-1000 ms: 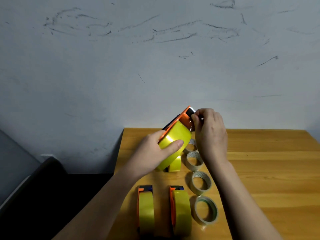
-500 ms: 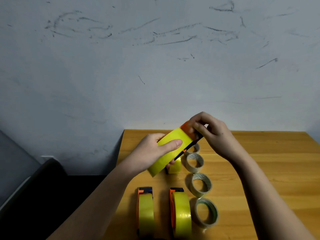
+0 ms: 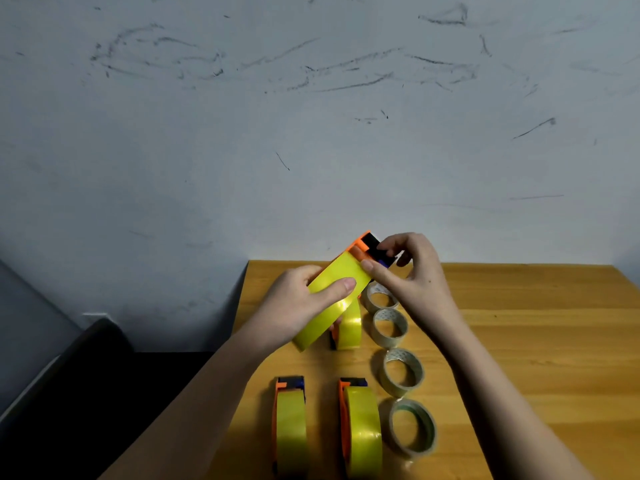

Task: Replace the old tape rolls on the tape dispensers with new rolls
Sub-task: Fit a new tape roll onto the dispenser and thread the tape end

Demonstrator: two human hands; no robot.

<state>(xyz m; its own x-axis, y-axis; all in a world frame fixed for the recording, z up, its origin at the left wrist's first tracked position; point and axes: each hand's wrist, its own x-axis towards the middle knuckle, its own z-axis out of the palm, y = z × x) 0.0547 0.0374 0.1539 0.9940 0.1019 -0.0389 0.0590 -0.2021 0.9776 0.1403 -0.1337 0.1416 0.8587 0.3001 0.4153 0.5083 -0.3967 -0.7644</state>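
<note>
Yellow tape covers the dispenser [image 3: 332,289] that the person holds up above the wooden worktop [image 3: 519,341], tilted so that its orange and black cutter end points up and away, toward the wall [image 3: 311,133]. The left hand [image 3: 294,313] wraps its grip around the lower body of it, thumb lying flat on the yellow roll, and I think this is to keep the tool steady while the other hand works. The right hand [image 3: 412,275] is at the cutter end: its thumb presses near the edge of the tape and the curled fingers pinch the black part, probably to free the tape end or open the holder, so the old roll can come out. This step seems to be early in the task. Three more dispensers are on the worktop: one [image 3: 348,327] just under the lifted one, partly hidden, and two close to the person, the left one [image 3: 291,434] and the right one [image 3: 362,434], all loaded with yellow rolls. Beside them four clear tape rolls [image 3: 401,372] lie in a line from far to near, within easy reach of the right hand; I judge these are the new rolls, waiting to be fitted.
</note>
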